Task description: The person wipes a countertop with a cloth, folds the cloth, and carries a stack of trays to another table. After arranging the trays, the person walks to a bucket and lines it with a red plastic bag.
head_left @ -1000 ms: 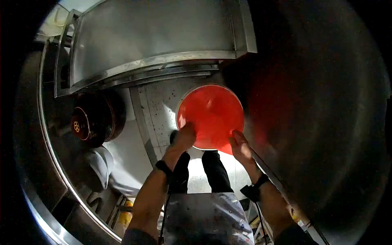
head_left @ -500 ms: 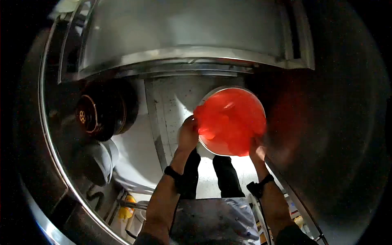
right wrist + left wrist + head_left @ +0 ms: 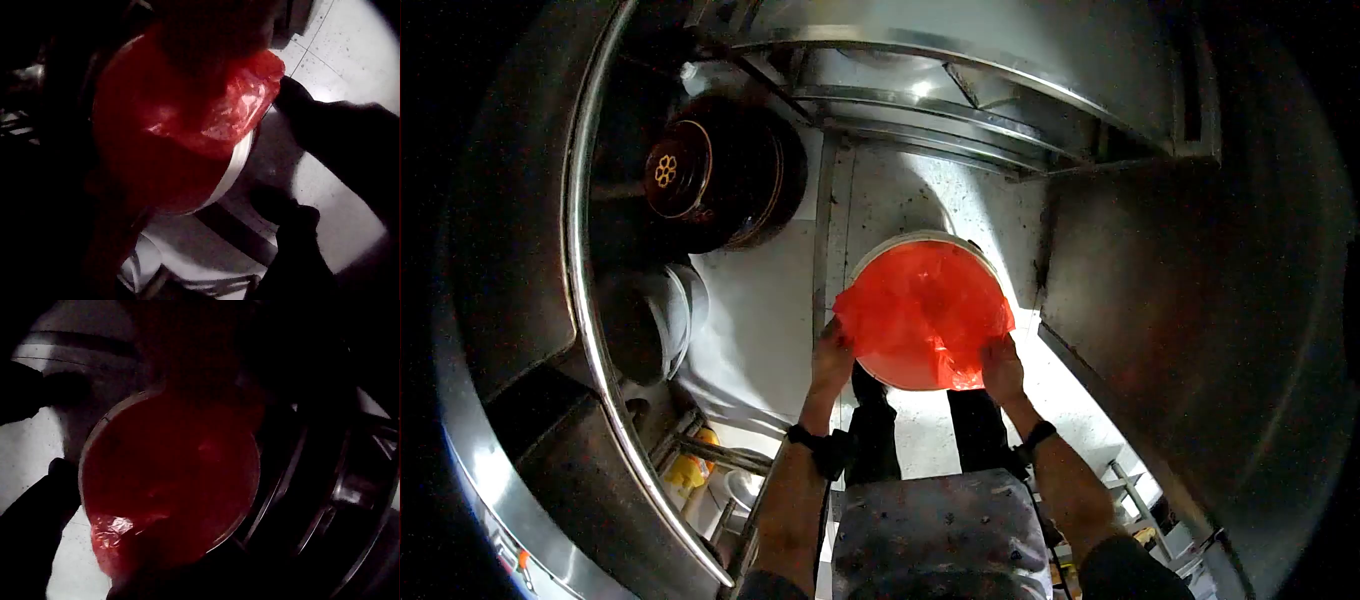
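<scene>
In the head view, red plastic film (image 3: 925, 310), shiny and creased, is spread over a round container with a pale rim (image 3: 925, 236) standing low by the person's feet. Its corners stick out past the rim on both sides. My left hand (image 3: 832, 360) grips the film's left edge, and the right hand (image 3: 1003, 370) holds the right edge with curled fingers. Folds of the film (image 3: 234, 115) catch light near the rim in the right wrist view. The left wrist view is dark, with crumpled film (image 3: 119, 531) bright at its lower left. Whatever lies under the film is hidden.
A dark brown jar (image 3: 750, 185) with a flower mark stands at the left, pale round discs (image 3: 680, 320) below it. A metal rail (image 3: 580, 220) runs along the left side. A steel rack (image 3: 960, 125) is ahead, and a dark metal panel (image 3: 1200, 330) rises at the right.
The left hand has moved from over the container to outside its left rim, and the film now spreads to both sides. The head view has shifted, showing more of the rack's underside and the floor.
</scene>
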Available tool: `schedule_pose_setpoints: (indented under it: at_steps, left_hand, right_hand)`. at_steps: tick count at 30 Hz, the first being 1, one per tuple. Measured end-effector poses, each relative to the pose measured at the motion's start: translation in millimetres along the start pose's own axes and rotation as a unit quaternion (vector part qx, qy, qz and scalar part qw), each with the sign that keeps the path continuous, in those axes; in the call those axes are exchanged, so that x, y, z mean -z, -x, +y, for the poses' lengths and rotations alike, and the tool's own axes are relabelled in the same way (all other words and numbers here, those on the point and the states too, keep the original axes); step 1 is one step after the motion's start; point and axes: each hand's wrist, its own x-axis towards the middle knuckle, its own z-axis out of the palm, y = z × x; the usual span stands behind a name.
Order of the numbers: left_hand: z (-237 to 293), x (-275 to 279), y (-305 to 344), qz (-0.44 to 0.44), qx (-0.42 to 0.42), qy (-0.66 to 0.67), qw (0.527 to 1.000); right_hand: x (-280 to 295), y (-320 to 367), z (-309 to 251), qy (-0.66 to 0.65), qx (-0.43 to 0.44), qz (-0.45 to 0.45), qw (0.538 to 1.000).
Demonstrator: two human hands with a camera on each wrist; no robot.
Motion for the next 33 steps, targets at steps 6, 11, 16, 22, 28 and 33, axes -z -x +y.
schedule_pose_setpoints:
  at_steps: [6, 11, 16, 22, 28, 33]
  left_hand:
    - [0.1, 50.1, 14.4, 0.001, 0.136, 0.474, 0.870]
    - [-68.0, 89.9, -18.9, -0.052, 0.105, 0.556, 0.823]
    - [-71.3, 93.7, -14.8, -0.033, 0.124, 0.268, 0.955]
    - [13.1, 101.3, 24.6, 0.202, -0.107, -0.163, 0.960]
    - [137.4, 7.7, 33.5, -0.069, -0.291, -0.183, 0.936]
    - [53.2, -73.3, 20.0, -0.081, -0.311, -0.454, 0.831]
  right_hand:
    - [57.5, 3.3, 39.8, -0.729, 0.092, 0.005, 0.678]
    - [147.8, 3.9, 49.8, -0.497, 0.079, 0.098, 0.859]
    - [150.7, 11.5, 60.4, -0.244, -0.115, 0.016, 0.963]
    - [182.8, 76.6, -87.9, 0.150, 0.263, 0.252, 0.919]
    - [89.1, 14.0, -113.9, 0.111, 0.338, 0.050, 0.933]
    - [65.9, -3.7, -91.3, 0.443, 0.311, 0.115, 0.833]
